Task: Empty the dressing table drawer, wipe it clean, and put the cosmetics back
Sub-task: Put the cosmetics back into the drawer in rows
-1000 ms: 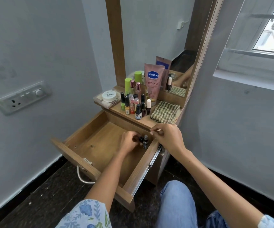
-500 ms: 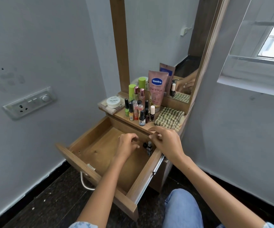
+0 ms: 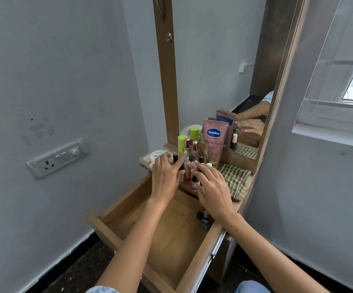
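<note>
The drawer (image 3: 167, 246) stands pulled out toward the near side, and two small dark-capped bottles (image 3: 203, 218) stand in its far right corner, touching each other. On the worktop (image 3: 187, 187) above it a cluster of small nail polish bottles (image 3: 189, 166) stands at the near edge; both hands partly hide it, so their number cannot be told. Behind the cluster are two green-capped containers (image 3: 182, 142), two pink-capped bottles (image 3: 195, 146) and one pink Vaseline tube (image 3: 213, 140) leaning on the mirror (image 3: 217, 70). One white round jar (image 3: 156, 155) sits at the far left of the worktop, and one folded checked cloth (image 3: 235, 180) lies at the right.

Both arms reach forward over the drawer. The left hand (image 3: 167, 174) hovers over the left of the cluster, fingers spread and mostly straight, holding nothing. The right hand (image 3: 211, 185) is palm down over the right of the cluster, fingers extended onto the bottle tops, gripping nothing that can be seen.
</note>
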`<state>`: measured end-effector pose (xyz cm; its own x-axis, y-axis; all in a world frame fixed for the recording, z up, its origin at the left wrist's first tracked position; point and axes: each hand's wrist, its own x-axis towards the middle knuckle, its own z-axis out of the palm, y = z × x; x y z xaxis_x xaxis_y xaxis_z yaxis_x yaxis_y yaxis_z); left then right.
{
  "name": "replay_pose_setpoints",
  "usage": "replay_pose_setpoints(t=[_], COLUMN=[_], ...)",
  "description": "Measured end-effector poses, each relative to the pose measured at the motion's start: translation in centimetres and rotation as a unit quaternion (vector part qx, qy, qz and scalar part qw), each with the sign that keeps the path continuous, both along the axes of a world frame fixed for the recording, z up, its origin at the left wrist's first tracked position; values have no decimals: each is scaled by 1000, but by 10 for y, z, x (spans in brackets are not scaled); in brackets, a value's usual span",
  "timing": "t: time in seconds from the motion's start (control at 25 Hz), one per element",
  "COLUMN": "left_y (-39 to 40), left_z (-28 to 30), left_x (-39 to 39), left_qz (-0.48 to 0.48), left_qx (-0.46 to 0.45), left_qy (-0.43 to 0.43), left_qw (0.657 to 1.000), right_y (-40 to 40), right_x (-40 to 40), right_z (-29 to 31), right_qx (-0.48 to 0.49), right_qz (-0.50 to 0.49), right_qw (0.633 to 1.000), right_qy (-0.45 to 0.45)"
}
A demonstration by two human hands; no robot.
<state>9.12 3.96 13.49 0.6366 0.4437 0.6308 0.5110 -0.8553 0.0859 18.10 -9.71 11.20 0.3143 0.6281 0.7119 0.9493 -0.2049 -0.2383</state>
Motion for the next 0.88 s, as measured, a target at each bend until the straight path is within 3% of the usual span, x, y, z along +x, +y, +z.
replay_pose_setpoints(t=[0.56, 0.88], left_y=[-11, -32], left_z=[-8, -12], left_x=[2, -25], left_qz=[-78, -94], left_qx=[-21, -81], left_qy=[-84, -196], left_qw=[993, 973], right_y=[11, 14], right_x=[13, 13], right_z=[10, 12], right_qx=[16, 65], right_qz=[-46, -46], right_qw=[998, 996], right_qy=[51, 31])
